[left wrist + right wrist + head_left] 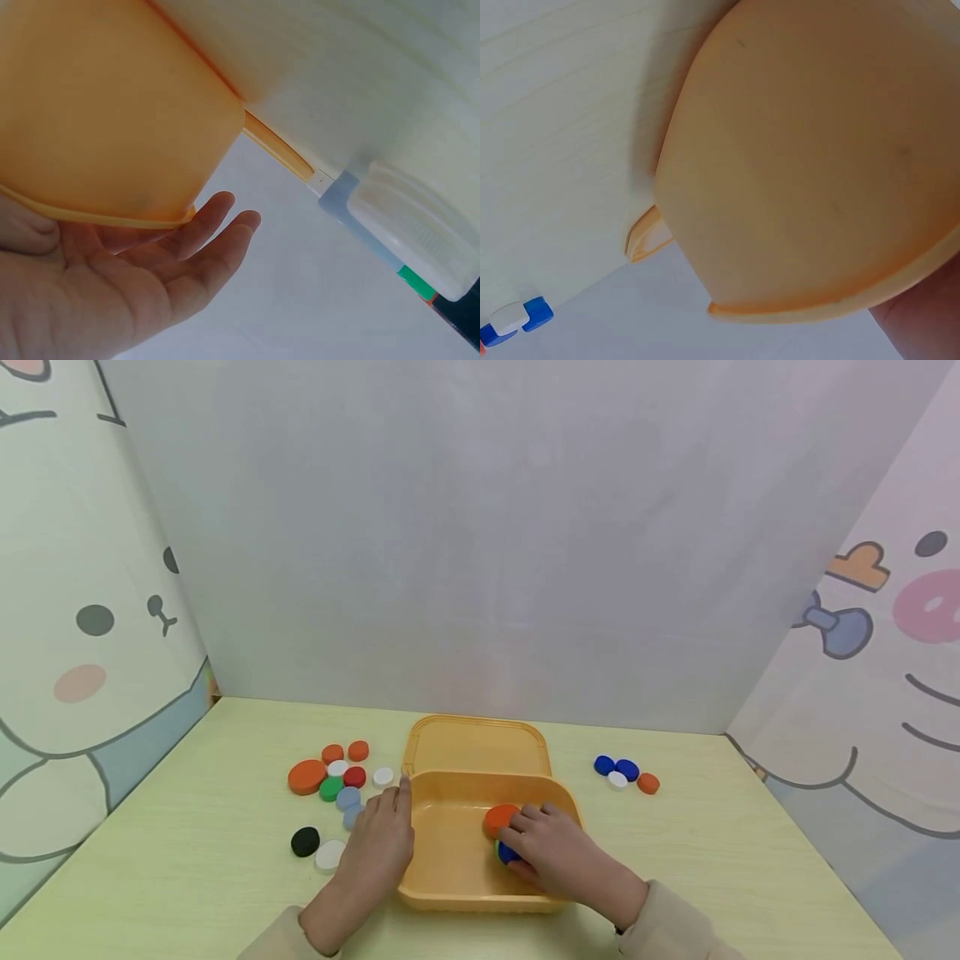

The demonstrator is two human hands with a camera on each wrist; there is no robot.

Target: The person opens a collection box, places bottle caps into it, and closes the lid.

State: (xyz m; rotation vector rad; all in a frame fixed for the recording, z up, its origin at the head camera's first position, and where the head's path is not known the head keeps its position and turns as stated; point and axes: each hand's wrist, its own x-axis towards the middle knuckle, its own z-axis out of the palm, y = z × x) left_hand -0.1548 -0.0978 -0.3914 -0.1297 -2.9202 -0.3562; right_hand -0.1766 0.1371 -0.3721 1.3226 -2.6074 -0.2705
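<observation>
A yellow-orange plastic box [450, 902] stands uncovered at the front middle of the table. My left hand [381, 839] rests on its left rim; in the left wrist view the fingers [214, 259] are loosely bent beside the rim. Inside the box, my right hand [551, 852] holds a blue bottle cap [507, 853], with a sliver of green showing beside it. An orange-red cap [500, 820] lies at those fingertips. In the right wrist view the box wall [810, 172] hides most of that hand.
Behind the box lies its flat lid [476, 747]. Left of it are loose caps, among them orange [307, 777], green [331, 789], black [305, 842] and white [330, 856] ones. A small group with blue [627, 769], white [617, 781] and orange caps [648, 783] lies right.
</observation>
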